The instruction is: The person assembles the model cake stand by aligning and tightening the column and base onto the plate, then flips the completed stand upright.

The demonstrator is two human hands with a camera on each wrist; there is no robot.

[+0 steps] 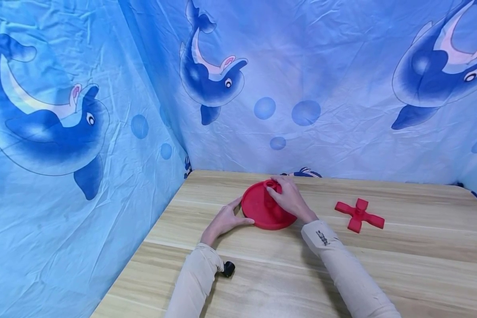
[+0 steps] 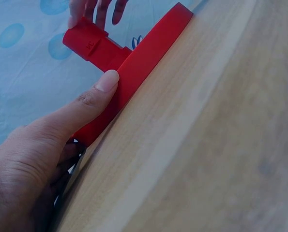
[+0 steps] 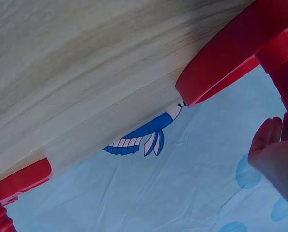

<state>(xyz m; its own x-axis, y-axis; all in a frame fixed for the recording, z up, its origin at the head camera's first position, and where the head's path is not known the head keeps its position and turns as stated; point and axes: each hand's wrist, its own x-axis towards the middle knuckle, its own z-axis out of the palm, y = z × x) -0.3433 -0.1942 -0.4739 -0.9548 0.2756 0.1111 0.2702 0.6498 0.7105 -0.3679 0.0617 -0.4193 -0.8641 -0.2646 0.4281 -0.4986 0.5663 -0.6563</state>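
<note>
A round red base with a raised rim (image 1: 255,208) lies flat on the table. From it rises a red hollow post (image 1: 269,199), with stepped sections visible in the left wrist view. My left hand (image 1: 224,221) holds the base by its near left side, thumb on the rim and fingers reaching around the far side, partly hidden. Around the top of the post, my right hand (image 1: 289,198) has its thumb and fingers; in the right wrist view only part of that hand shows. To the right lies a red cross-shaped piece (image 1: 359,215) with a short threaded stem pointing up.
The wood-grain table (image 1: 262,274) ends at a blue dolphin-print curtain (image 1: 334,150) behind and another on the left (image 1: 135,198). A small black object (image 1: 228,269) sits by the left sleeve cuff.
</note>
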